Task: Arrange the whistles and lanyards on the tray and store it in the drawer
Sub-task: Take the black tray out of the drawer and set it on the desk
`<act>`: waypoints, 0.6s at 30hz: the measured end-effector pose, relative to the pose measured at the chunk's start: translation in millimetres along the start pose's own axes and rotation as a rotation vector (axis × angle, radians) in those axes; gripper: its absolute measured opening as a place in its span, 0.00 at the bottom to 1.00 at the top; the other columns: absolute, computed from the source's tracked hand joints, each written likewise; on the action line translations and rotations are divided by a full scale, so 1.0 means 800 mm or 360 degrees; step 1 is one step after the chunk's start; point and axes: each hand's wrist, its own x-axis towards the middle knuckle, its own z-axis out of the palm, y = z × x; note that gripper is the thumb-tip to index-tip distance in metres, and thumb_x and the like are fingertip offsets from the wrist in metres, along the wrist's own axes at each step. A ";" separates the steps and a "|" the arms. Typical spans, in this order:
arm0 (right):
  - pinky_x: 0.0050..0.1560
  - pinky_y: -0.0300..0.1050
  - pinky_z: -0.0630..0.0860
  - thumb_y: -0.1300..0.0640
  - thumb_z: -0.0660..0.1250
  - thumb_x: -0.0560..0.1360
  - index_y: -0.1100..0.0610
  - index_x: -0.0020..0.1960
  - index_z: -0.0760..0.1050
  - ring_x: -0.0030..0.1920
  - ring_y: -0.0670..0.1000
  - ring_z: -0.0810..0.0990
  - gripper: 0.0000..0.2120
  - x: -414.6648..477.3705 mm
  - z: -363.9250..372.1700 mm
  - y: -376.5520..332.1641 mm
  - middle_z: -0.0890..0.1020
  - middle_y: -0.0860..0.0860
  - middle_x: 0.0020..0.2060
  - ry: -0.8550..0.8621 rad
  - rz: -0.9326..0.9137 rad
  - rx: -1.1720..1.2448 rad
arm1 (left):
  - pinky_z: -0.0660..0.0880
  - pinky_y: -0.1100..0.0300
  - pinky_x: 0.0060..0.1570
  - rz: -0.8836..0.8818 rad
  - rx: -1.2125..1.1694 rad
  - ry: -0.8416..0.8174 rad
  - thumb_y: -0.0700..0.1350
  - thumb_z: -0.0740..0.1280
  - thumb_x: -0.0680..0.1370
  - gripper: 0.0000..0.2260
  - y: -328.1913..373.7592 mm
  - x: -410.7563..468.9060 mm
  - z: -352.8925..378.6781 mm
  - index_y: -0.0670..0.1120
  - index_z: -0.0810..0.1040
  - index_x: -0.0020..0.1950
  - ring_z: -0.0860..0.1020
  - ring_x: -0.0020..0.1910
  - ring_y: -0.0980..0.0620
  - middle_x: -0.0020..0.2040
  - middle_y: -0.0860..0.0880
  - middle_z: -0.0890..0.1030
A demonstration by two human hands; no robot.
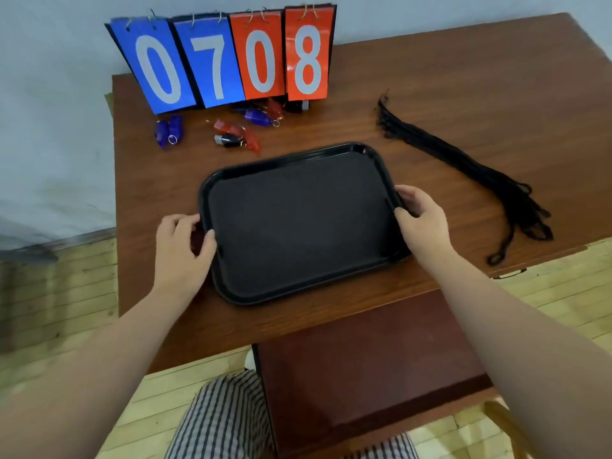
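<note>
You are positioning the empty black tray on the table, left hand and right hand each gripping a side edge. Whistles lie far left, lanyards right. Next, likely let go and gather whistles.

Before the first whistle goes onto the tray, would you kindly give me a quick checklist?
1. The tray lies flat on the table: ok.
2. Its inside is bare: ok.
3. Hands free for picking: not ok; left hand and right hand both grip the tray's rim.
4. The whistles lie loose near the scoreboard: ok.
5. The lanyards untangled: cannot tell.
6. The drawer open: ok, it seems.
</note>
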 end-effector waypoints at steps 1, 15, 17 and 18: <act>0.66 0.45 0.74 0.64 0.62 0.78 0.46 0.65 0.76 0.62 0.39 0.76 0.20 0.002 -0.002 0.007 0.80 0.40 0.60 -0.0010 -0.0034 0.0024 | 0.74 0.43 0.59 0.0040 0.0019 0.0043 0.47 0.67 0.79 0.15 -0.006 -0.002 0.004 0.42 0.75 0.64 0.71 0.60 0.47 0.60 0.46 0.71; 0.61 0.39 0.73 0.65 0.64 0.77 0.49 0.66 0.73 0.58 0.42 0.77 0.20 0.002 0.014 0.058 0.79 0.43 0.57 0.0201 -0.0493 0.0021 | 0.64 0.59 0.60 0.0133 -0.0018 0.0170 0.47 0.62 0.81 0.17 -0.015 -0.006 0.020 0.42 0.74 0.68 0.65 0.66 0.49 0.63 0.46 0.68; 0.59 0.43 0.75 0.64 0.64 0.76 0.50 0.63 0.74 0.55 0.46 0.77 0.18 0.001 0.017 0.059 0.79 0.46 0.55 0.0282 -0.0528 -0.0009 | 0.61 0.57 0.63 0.0142 0.0015 0.0189 0.48 0.62 0.80 0.17 -0.017 -0.005 0.021 0.43 0.75 0.66 0.62 0.67 0.47 0.65 0.45 0.68; 0.57 0.43 0.75 0.63 0.63 0.76 0.50 0.61 0.75 0.54 0.46 0.77 0.17 0.001 0.018 0.059 0.79 0.47 0.55 0.0308 -0.0545 -0.0035 | 0.61 0.55 0.65 0.0154 0.0043 0.0209 0.48 0.62 0.80 0.17 -0.018 -0.005 0.021 0.43 0.75 0.66 0.61 0.68 0.45 0.65 0.44 0.68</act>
